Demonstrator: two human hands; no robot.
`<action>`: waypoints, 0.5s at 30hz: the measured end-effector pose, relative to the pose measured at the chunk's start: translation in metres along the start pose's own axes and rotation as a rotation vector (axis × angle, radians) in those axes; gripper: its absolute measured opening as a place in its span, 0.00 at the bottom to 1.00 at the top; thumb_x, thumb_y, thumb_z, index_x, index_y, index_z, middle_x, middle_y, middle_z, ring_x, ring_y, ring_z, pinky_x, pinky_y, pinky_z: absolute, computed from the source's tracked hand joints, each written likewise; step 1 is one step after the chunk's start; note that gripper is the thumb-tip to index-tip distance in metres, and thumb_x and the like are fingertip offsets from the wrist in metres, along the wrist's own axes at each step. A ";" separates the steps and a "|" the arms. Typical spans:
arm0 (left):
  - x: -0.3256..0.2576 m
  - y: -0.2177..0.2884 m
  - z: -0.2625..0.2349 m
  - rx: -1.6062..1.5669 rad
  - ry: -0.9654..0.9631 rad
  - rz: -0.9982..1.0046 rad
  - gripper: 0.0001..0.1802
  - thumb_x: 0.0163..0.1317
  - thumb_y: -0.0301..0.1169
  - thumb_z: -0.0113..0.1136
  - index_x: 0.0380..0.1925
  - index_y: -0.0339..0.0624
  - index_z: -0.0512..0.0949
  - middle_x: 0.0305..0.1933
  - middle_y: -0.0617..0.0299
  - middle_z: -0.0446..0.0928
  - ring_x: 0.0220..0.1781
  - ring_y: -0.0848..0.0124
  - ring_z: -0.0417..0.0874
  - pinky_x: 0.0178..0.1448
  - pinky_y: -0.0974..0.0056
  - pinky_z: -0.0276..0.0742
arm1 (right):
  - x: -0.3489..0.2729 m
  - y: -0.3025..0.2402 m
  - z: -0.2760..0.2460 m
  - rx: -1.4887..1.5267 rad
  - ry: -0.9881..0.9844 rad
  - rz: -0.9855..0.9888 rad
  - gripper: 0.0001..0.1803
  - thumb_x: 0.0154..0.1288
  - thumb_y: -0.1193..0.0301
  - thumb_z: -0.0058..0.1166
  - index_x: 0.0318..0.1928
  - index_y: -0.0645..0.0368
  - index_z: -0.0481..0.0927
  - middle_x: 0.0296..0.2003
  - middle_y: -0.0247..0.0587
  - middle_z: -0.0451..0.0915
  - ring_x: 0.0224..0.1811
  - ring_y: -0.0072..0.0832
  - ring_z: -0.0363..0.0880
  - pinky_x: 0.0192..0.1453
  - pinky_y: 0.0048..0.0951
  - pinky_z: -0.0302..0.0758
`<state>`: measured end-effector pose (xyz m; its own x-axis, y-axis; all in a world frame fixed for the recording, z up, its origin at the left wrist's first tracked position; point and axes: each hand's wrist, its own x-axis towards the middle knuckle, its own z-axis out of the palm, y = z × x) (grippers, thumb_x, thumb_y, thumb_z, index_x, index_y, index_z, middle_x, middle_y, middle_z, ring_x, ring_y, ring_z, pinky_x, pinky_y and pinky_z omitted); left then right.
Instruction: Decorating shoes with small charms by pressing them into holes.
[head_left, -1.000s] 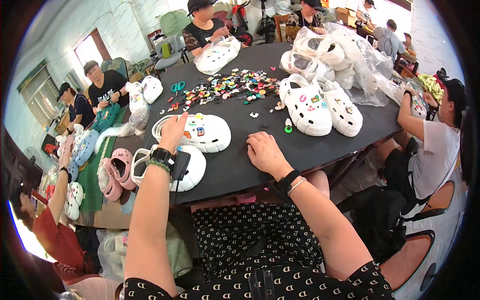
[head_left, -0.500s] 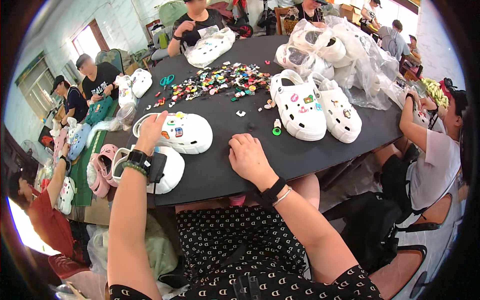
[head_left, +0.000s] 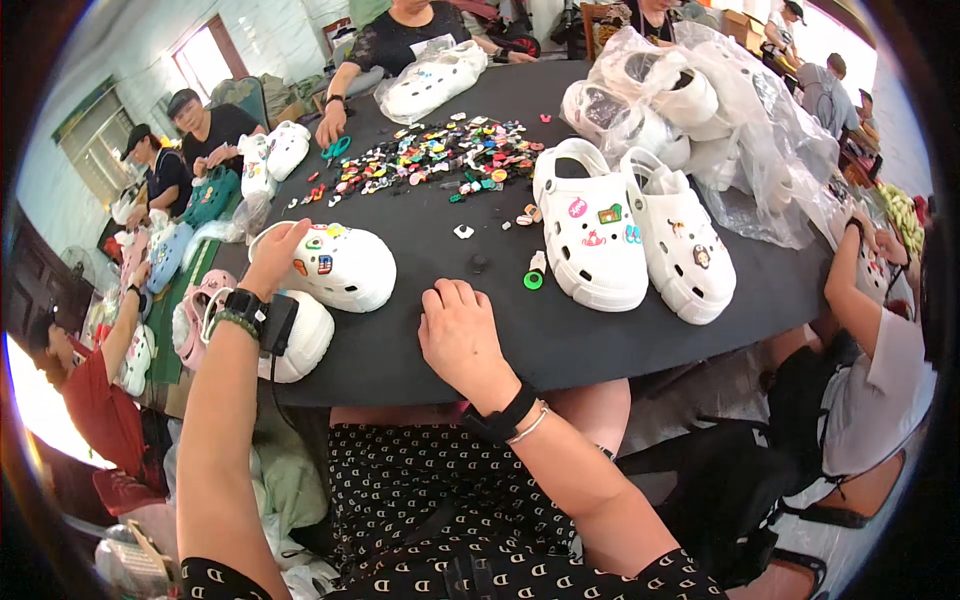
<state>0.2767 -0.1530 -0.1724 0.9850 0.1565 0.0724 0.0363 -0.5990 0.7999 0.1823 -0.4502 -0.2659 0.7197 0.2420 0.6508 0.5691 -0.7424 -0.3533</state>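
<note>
My left hand rests on the heel end of a white clog decorated with small coloured charms, gripping its edge. A second white clog lies just below it, under my wrist. My right hand lies palm down on the black table, fingers together, holding nothing. A pair of white clogs with charms stands to the right of it. A small green-and-white piece lies between my right hand and that pair.
A heap of small coloured charms covers the table's far middle. Bagged white clogs pile up at the far right. Other people sit around the table; one arm reaches in from the right. Pink clogs sit at the left edge.
My view has shifted slightly and both hands sit a bit lower on the table. My left hand stays on the white clog; my right hand remains flat on the table.
</note>
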 end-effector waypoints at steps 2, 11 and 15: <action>0.004 -0.004 -0.002 -0.048 0.008 -0.026 0.25 0.69 0.48 0.58 0.46 0.34 0.82 0.41 0.62 0.83 0.42 0.76 0.82 0.48 0.69 0.75 | 0.004 -0.003 0.002 0.002 0.031 0.006 0.10 0.56 0.71 0.58 0.39 0.58 0.76 0.42 0.42 0.75 0.51 0.37 0.73 0.55 0.39 0.70; 0.002 0.001 0.002 -0.018 0.018 -0.081 0.24 0.69 0.47 0.57 0.45 0.33 0.81 0.42 0.61 0.83 0.42 0.75 0.81 0.48 0.69 0.75 | 0.008 -0.003 -0.001 0.041 -0.043 0.015 0.11 0.56 0.71 0.58 0.40 0.58 0.75 0.44 0.44 0.74 0.53 0.40 0.73 0.56 0.42 0.69; 0.003 0.003 -0.004 -0.017 -0.023 -0.126 0.28 0.70 0.51 0.55 0.50 0.33 0.80 0.46 0.60 0.82 0.45 0.74 0.80 0.51 0.67 0.74 | 0.012 -0.006 -0.005 0.066 -0.051 0.026 0.10 0.57 0.72 0.57 0.39 0.59 0.75 0.45 0.45 0.74 0.52 0.41 0.73 0.55 0.43 0.69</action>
<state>0.2787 -0.1512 -0.1677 0.9764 0.2115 -0.0428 0.1573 -0.5620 0.8120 0.1853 -0.4455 -0.2529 0.7530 0.2555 0.6064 0.5735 -0.7068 -0.4143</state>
